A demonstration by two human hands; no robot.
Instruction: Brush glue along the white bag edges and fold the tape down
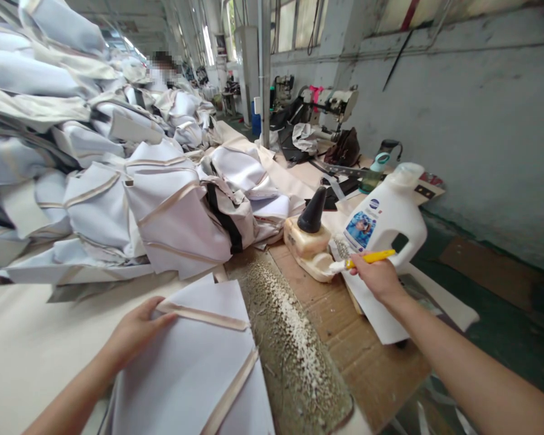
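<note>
My left hand (147, 326) grips the upper left edge of a white fabric panel (185, 368), thumb and fingers closed on it. Two beige strips run across the panel. In my right hand (376, 275) is a brush (367, 257) with a yellow handle. Its tip, coated in white, is at the round opening of a cream-coloured glue pot (306, 244), which has a black cone (314, 211) on top. Between the panel and the pot lies a long board (294, 338) crusted with dried white drops.
Sewn white pieces (172, 205) are heaped on the left and back. Behind my right hand stands a large white jug (399, 205), with a teal bottle (379, 166) beyond it. Cardboard (367, 356) lies under the pot. A sewing machine (333, 103) is farther back, and a person (162, 69) is far off.
</note>
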